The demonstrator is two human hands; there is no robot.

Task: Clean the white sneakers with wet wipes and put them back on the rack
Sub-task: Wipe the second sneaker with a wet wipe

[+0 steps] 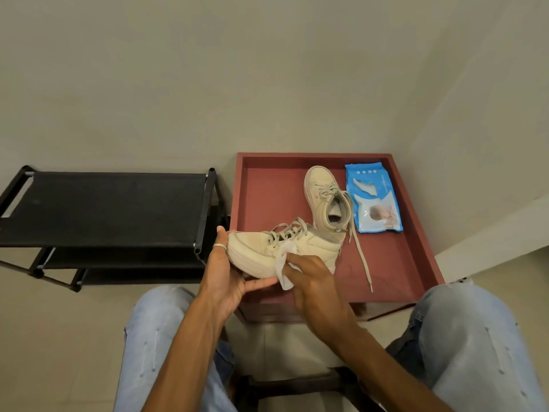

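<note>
The left hand (225,275) cups the toe and sole of a white sneaker (258,251), held above the near left corner of the red table (267,185). Its long axis runs left to right, toe pointing at the black shoe rack (104,206). The right hand (315,286) presses a bunched wet wipe (285,263) to its side and hides the rear of the sole. The second sneaker (323,197) lies mid-table, toe towards the far edge, beside the wet-wipe pack (372,200) in the far right corner; the pack's print is unreadable.
</note>
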